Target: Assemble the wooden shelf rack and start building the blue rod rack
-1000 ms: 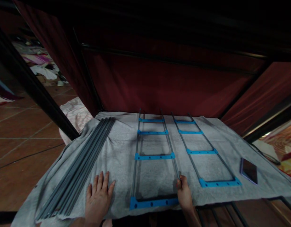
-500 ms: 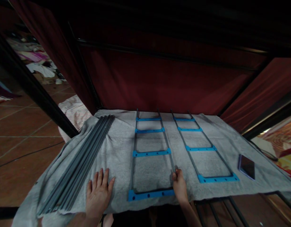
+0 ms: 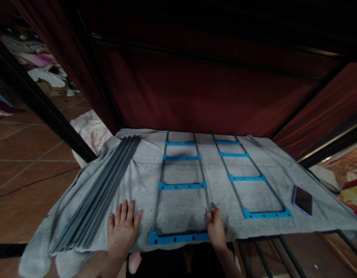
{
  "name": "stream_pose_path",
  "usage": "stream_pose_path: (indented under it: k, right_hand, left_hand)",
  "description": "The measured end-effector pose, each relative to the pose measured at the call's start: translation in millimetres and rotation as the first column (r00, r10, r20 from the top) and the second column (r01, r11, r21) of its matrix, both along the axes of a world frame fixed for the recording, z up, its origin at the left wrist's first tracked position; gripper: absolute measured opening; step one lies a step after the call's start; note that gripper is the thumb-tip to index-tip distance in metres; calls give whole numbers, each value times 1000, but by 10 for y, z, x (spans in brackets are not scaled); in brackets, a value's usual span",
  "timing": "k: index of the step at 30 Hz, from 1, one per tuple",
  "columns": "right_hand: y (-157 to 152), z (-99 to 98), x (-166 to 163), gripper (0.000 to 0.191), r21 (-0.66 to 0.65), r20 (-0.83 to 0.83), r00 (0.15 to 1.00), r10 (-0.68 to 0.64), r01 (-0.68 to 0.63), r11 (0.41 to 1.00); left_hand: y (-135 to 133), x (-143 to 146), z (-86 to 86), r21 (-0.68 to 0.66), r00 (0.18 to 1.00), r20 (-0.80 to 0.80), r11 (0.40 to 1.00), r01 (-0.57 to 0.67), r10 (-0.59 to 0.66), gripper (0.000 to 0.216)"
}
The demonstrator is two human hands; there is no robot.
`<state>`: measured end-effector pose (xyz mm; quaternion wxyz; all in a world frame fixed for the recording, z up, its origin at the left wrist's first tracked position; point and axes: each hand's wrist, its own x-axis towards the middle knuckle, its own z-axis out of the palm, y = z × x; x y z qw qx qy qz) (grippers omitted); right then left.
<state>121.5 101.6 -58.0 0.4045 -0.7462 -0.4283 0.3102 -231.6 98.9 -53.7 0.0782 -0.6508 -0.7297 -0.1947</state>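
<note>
Two ladder-like frames of grey rods and blue crossbars lie on a grey towel [image 3: 143, 181]. My right hand [image 3: 215, 227] is closed round the right rod of the left frame [image 3: 181, 186], close to its near blue crossbar. My left hand [image 3: 122, 228] lies flat on the towel, fingers spread, between that frame and a bundle of grey rods [image 3: 100, 199]. The right frame [image 3: 248, 178] lies untouched.
A dark phone [image 3: 302, 200] rests on the towel at the right. Dark red fabric walls and black bars close in the back and sides. Tiled floor and scattered cloth lie to the left. Metal bars show under the towel's near right edge.
The left frame has slid to the left with my right hand on its rod. My left hand has stayed flat on the towel. The view shifted slightly.
</note>
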Motion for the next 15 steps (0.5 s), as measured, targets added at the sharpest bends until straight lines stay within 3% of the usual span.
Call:
stream_pose_path:
  k: [15]
  right_hand:
    - [-10,7,-214,40,31,5,999,35,-35,999]
  left_hand:
    - [-1,18,44,-42,1000,-7,999,-10,10,60]
